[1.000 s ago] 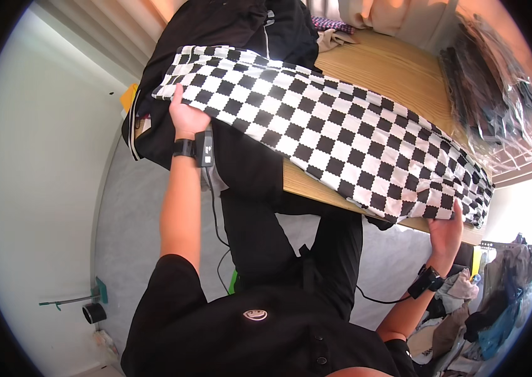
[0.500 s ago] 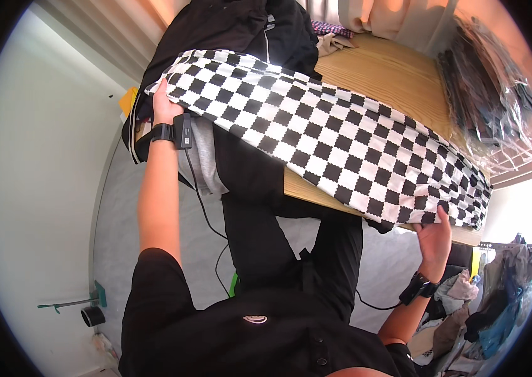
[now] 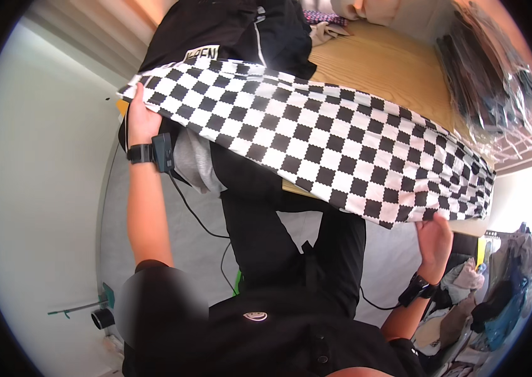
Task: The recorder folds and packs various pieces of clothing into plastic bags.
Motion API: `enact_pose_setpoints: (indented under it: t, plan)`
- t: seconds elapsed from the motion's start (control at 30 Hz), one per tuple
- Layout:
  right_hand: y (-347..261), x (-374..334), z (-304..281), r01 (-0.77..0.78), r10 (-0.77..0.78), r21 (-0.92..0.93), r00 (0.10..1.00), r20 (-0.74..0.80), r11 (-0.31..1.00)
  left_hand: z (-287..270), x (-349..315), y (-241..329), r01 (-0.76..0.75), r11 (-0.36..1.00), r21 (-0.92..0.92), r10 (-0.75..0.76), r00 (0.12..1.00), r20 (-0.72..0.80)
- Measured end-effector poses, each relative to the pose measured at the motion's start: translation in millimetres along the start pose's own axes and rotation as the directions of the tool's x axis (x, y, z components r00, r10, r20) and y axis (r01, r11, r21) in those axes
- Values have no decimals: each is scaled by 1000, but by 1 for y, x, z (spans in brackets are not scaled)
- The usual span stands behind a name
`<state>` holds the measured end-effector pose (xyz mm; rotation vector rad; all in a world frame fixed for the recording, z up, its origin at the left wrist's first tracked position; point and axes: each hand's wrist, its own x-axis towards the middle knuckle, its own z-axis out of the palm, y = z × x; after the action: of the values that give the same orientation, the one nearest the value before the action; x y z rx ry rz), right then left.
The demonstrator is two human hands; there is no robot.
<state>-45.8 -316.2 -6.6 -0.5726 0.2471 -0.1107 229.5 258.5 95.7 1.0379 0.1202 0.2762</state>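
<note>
A black-and-white checkered cloth (image 3: 316, 135) is stretched out flat over the near edge of a wooden table (image 3: 379, 66). My left hand (image 3: 142, 119) grips its left end, up near the pile of black clothes. My right hand (image 3: 434, 237) holds its lower right corner, just below the table's edge. Both wrists wear dark bands. The cloth hangs slightly between the two hands.
A heap of black garments (image 3: 234, 28) lies at the table's far left. Clear plastic bags with dark items (image 3: 486, 75) lie at the right. A cable (image 3: 197, 217) trails down to the grey floor. Clothes are piled at lower right (image 3: 504, 295).
My left hand has carried the cloth's left end further left and up. My right hand has shifted slightly left along the table's edge. The cloth is now pulled tauter and wider.
</note>
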Motion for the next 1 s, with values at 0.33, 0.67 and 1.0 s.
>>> enact_pose_setpoints:
  t: [0.33,0.67,1.0]
  plan:
    - [-56,26,-53,391,-382,36,911,-155,920,168,-128,-78,-486,705,516,300,864,404]
    - [-56,39,-64,469,-462,96,883,-85,878,182,-210,-198,-851,52,522,-241,497,834]
    - [-57,47,-76,389,-402,310,915,-23,868,184,-221,-196,-794,204,572,-216,534,818]
